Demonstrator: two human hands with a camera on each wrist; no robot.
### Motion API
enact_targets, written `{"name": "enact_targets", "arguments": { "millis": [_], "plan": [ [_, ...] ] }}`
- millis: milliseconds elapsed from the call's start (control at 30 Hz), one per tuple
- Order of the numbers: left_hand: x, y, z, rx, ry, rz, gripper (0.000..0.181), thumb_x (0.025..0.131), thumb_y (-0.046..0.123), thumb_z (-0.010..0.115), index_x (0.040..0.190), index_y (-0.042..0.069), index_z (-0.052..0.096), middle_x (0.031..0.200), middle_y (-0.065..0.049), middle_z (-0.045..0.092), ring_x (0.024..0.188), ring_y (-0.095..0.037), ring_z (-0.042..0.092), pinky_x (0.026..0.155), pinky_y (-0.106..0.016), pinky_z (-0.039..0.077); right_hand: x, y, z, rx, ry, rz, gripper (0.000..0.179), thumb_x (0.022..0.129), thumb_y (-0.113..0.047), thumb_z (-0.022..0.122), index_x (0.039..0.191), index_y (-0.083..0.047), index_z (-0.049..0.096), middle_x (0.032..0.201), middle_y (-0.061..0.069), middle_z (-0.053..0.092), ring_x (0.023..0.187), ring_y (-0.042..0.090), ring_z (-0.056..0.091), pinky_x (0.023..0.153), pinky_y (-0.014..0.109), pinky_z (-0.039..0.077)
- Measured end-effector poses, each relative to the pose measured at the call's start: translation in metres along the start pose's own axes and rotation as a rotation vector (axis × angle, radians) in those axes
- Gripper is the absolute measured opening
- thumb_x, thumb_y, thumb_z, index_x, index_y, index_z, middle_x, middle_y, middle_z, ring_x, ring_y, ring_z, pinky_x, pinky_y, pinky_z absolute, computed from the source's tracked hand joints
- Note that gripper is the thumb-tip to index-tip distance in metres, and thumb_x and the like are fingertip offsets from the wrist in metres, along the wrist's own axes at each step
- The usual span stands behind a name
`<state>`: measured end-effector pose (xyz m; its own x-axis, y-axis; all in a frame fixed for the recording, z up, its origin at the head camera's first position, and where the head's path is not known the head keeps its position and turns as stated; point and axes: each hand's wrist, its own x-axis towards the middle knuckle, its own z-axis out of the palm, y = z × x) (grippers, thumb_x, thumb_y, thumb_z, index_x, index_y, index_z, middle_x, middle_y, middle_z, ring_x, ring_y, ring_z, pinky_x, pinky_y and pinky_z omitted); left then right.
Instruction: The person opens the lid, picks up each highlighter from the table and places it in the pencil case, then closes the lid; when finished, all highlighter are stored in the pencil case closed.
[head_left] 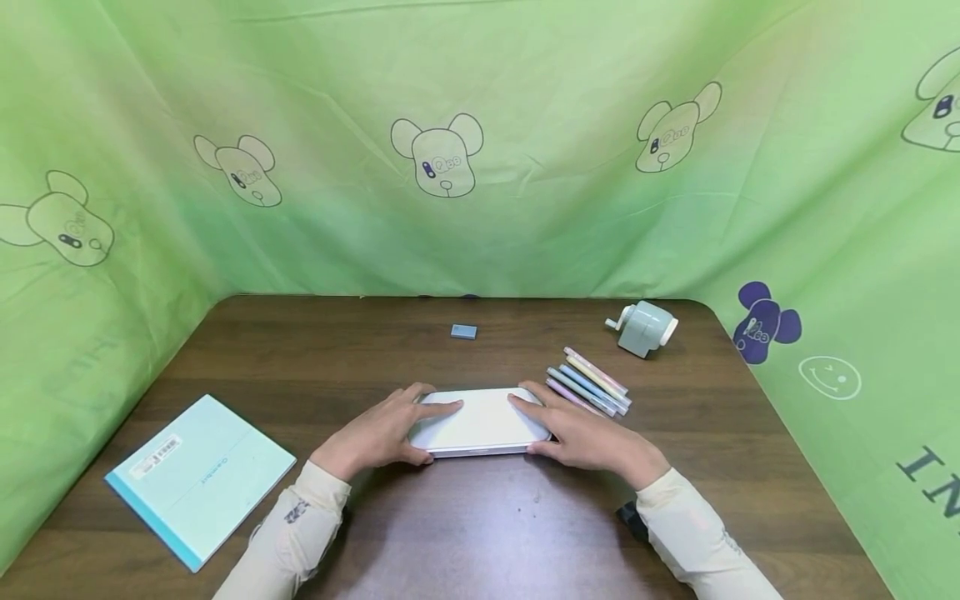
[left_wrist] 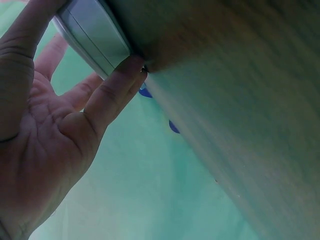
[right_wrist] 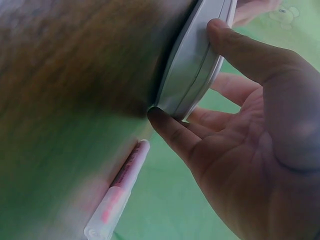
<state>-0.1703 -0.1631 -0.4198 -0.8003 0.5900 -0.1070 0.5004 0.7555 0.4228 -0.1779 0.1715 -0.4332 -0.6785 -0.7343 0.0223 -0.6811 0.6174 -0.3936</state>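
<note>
A flat white pencil case (head_left: pixel 483 421) with rounded corners lies in the middle of the wooden table, its long side facing me. My left hand (head_left: pixel 386 429) grips its left end, thumb at the near corner and index finger across the top. At the right end my right hand (head_left: pixel 573 425) holds it the same way. A seam runs along the side of the case (right_wrist: pixel 192 65) in the right wrist view. In the left wrist view, fingertips of the left hand (left_wrist: pixel 55 120) press against the case's end (left_wrist: pixel 95 35).
Several pastel pens (head_left: pixel 588 383) lie just beyond the right hand. Behind them stands a grey-green crank pencil sharpener (head_left: pixel 643 329). A small blue eraser (head_left: pixel 463 332) lies near the back edge, and a light-blue notebook (head_left: pixel 201 482) at the left. Green cloth (head_left: pixel 525 242) surrounds the table.
</note>
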Motion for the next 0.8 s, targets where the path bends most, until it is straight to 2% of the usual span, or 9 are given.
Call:
{"name": "enact_targets", "arguments": {
  "millis": [200, 300, 333, 433, 533, 600, 800],
  "plan": [
    [0.001, -0.001, 0.003, 0.021, 0.022, 0.027, 0.082, 0.086, 0.017, 0.095, 0.159, 0.020, 0.058, 0.157, -0.026, 0.049, 0.134, -0.049, 0.054, 0.107, -0.058, 0.051, -0.002, 0.002, -0.002, 0.057, -0.007, -0.003, 0.066, 0.106, -0.020, 0.073, 0.161, 0.005, 0.046, 0.167, 0.033, 0.036, 0.152, 0.047, 0.040, 0.118, 0.060, 0.040],
    [0.001, -0.003, 0.004, 0.014, 0.026, 0.030, 0.084, 0.085, 0.015, 0.095, 0.160, 0.020, 0.057, 0.157, -0.026, 0.048, 0.135, -0.049, 0.054, 0.108, -0.059, 0.050, -0.004, 0.004, -0.005, 0.124, 0.002, -0.017, 0.065, 0.108, -0.026, 0.071, 0.160, 0.004, 0.048, 0.165, 0.035, 0.037, 0.152, 0.051, 0.038, 0.118, 0.063, 0.037],
    [0.002, -0.003, 0.004, 0.009, 0.026, 0.030, 0.085, 0.085, 0.015, 0.095, 0.160, 0.020, 0.057, 0.158, -0.026, 0.048, 0.135, -0.049, 0.054, 0.108, -0.059, 0.050, -0.004, 0.009, -0.003, 0.132, 0.013, -0.041, 0.064, 0.109, -0.029, 0.068, 0.161, 0.002, 0.047, 0.166, 0.035, 0.037, 0.154, 0.050, 0.037, 0.120, 0.060, 0.036],
    [0.002, -0.004, 0.003, 0.003, 0.022, 0.034, 0.085, 0.085, 0.015, 0.095, 0.161, 0.019, 0.056, 0.158, -0.027, 0.048, 0.135, -0.049, 0.054, 0.108, -0.060, 0.050, -0.004, 0.010, -0.004, 0.156, 0.015, -0.051, 0.065, 0.110, -0.034, 0.067, 0.161, 0.002, 0.048, 0.165, 0.036, 0.037, 0.154, 0.051, 0.036, 0.120, 0.061, 0.035],
    [0.001, -0.004, 0.002, -0.001, 0.019, 0.041, 0.085, 0.085, 0.015, 0.095, 0.161, 0.018, 0.056, 0.156, -0.027, 0.048, 0.134, -0.049, 0.055, 0.108, -0.059, 0.050, -0.003, 0.010, -0.005, 0.161, -0.004, -0.026, 0.064, 0.110, -0.030, 0.067, 0.162, 0.002, 0.047, 0.167, 0.034, 0.035, 0.155, 0.050, 0.035, 0.122, 0.060, 0.034],
    [0.001, -0.005, 0.001, -0.005, 0.019, 0.046, 0.086, 0.086, 0.014, 0.095, 0.162, 0.018, 0.055, 0.155, -0.027, 0.049, 0.133, -0.048, 0.055, 0.108, -0.059, 0.050, -0.003, 0.004, -0.009, 0.176, -0.026, 0.022, 0.064, 0.108, -0.026, 0.070, 0.161, 0.003, 0.048, 0.168, 0.034, 0.034, 0.155, 0.051, 0.034, 0.121, 0.064, 0.034],
    [0.001, -0.007, 0.003, -0.046, 0.031, 0.033, 0.087, 0.086, 0.013, 0.094, 0.163, 0.019, 0.053, 0.153, -0.026, 0.047, 0.129, -0.041, 0.058, 0.107, -0.055, 0.051, -0.002, 0.005, -0.011, 0.191, -0.047, 0.067, 0.064, 0.109, -0.027, 0.069, 0.162, 0.000, 0.047, 0.172, 0.028, 0.032, 0.157, 0.050, 0.032, 0.122, 0.063, 0.032]
  ]
}}
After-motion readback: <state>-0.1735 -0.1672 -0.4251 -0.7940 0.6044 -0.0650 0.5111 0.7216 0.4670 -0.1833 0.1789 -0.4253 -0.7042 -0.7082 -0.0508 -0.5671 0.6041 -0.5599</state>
